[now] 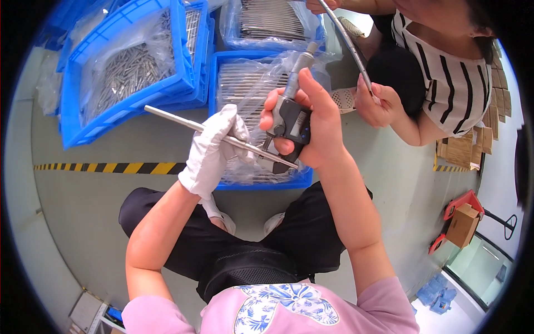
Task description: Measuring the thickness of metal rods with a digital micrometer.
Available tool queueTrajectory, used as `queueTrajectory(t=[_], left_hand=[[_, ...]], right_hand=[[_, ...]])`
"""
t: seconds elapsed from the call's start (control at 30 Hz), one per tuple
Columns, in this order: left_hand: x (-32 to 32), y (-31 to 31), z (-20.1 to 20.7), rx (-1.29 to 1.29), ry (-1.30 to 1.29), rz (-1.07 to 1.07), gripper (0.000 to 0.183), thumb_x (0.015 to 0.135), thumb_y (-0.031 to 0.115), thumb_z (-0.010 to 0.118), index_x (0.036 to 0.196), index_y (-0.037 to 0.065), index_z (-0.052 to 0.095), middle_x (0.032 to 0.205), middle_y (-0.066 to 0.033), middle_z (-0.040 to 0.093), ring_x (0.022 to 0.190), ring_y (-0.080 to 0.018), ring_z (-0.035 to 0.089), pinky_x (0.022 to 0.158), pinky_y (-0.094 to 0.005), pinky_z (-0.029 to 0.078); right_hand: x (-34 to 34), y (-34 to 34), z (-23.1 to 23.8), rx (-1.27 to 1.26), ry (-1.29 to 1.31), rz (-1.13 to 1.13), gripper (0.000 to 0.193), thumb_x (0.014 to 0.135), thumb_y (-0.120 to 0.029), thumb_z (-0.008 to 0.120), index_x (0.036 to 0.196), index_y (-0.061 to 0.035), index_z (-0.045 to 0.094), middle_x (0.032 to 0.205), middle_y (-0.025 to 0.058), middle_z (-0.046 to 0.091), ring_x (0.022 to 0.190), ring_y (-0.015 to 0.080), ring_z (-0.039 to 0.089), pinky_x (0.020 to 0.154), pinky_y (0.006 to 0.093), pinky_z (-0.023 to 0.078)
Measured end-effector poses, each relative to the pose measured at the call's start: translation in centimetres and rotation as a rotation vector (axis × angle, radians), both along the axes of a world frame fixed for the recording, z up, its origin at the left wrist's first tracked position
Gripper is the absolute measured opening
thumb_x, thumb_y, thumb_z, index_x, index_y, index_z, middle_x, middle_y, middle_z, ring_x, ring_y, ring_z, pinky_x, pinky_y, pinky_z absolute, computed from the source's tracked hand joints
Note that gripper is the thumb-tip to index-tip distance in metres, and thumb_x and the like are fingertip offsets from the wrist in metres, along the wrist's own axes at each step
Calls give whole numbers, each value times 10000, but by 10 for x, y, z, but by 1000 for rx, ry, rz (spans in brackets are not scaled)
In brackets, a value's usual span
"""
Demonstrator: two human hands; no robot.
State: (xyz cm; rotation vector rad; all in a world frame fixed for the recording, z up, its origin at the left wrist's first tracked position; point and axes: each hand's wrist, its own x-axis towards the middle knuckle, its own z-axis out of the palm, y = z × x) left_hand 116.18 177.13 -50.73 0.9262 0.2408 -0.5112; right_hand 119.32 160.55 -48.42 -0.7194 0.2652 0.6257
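Observation:
My left hand (218,146), in a white glove, is closed around a slim metal rod (173,117). The rod slants from upper left down to the right, and its right end lies at the jaws of a digital micrometer (292,121). Bare and wrapped round the micrometer's dark frame is my right hand (320,119); the silver thimble points up and away. Whether the jaws touch the rod I cannot tell. Beneath both hands, a blue crate (261,186) lined with clear plastic holds many similar rods (242,83) lying side by side.
At the left, stacked blue crates (125,108) carry a bag of short metal pins (130,72). Another crate of rods (272,22) stands beyond. At the right, a co-worker (445,72) holds a long metal rod (347,42). Striped tape (136,167) crosses the floor; cardboard boxes (461,147) stand far right.

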Motion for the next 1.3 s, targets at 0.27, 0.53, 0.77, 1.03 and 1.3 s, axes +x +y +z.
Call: queueTrajectory(t=[0.27, 0.53, 0.77, 1.03, 1.3], left_hand=[[1, 1, -1, -25, 13, 7, 297, 870, 308, 448, 706, 61, 470, 640, -58, 486, 553, -171, 518, 542, -282, 443], [3, 7, -1, -19, 13, 42, 268, 870, 285, 453, 721, 63, 472, 650, -57, 493, 566, -160, 503, 543, -276, 438], [4, -2, 3, 26, 36, 72, 272, 879, 248, 421, 677, 67, 433, 583, -53, 435, 530, -187, 488, 515, -282, 421], [3, 5, -2, -29, 4, 24, 248, 862, 280, 466, 740, 65, 482, 656, -47, 493, 568, -144, 505, 551, -266, 439], [2, 6, -1, -30, 2, 32, 178, 845, 216, 496, 841, 38, 512, 669, -52, 506, 581, -151, 518, 536, -270, 441]], right_hand=[[0, -1, 0, 27, -26, 13, 561, 849, -501, 337, 808, 12, 560, 662, 144, 591, 365, 136, 481, 341, 208, 392], [0, -7, -3, 108, -63, 61, 576, 852, -494, 329, 877, 37, 553, 736, 178, 585, 518, 156, 533, 363, 216, 409], [1, -6, -2, 46, -58, 48, 539, 833, -499, 378, 791, 8, 558, 683, 154, 580, 454, 150, 511, 339, 207, 392], [1, -2, 0, 2, -49, 13, 538, 810, -517, 409, 744, -4, 558, 633, 135, 581, 380, 127, 485, 330, 200, 384], [2, -3, 0, -4, -48, 27, 580, 834, -530, 349, 779, 7, 562, 656, 141, 591, 395, 129, 495, 337, 206, 384]])
